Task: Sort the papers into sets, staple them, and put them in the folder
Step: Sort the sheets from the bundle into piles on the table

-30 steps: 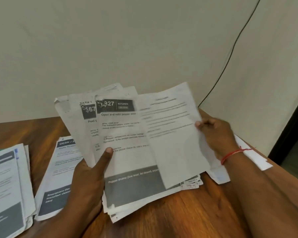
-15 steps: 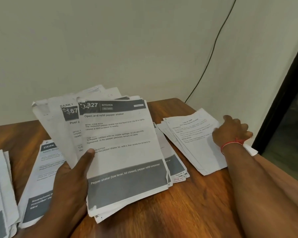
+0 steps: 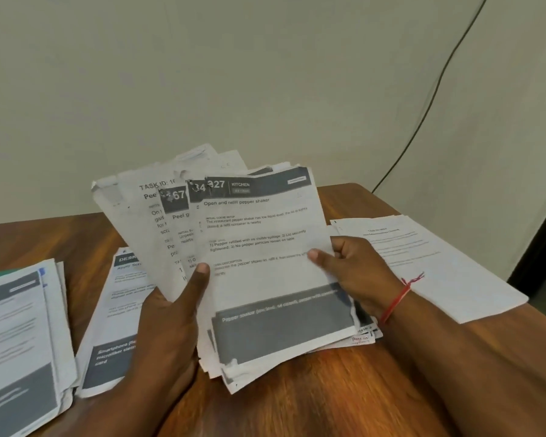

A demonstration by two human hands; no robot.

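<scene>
I hold a fanned stack of printed papers (image 3: 259,247) upright over the wooden table (image 3: 312,398). The front sheet has a dark header reading "KITCHEN" and a grey band at its foot. My left hand (image 3: 167,323) grips the stack from the left, thumb across the front. My right hand (image 3: 356,275) pinches the right edge of the front sheet between thumb and fingers. A pile of plain text sheets (image 3: 429,263) lies flat on the table to the right. No stapler shows.
Two more paper piles lie on the left: one with a "DESK" header (image 3: 114,326) and a thicker one at the left edge (image 3: 16,342), over something green (image 3: 0,275). A black cable (image 3: 423,111) runs down the wall. The table's right edge drops off near a dark doorway.
My right hand laid a plain text sheet on the right-hand pile, then came back and took hold of the right edge of the front sheet in the held stack.
</scene>
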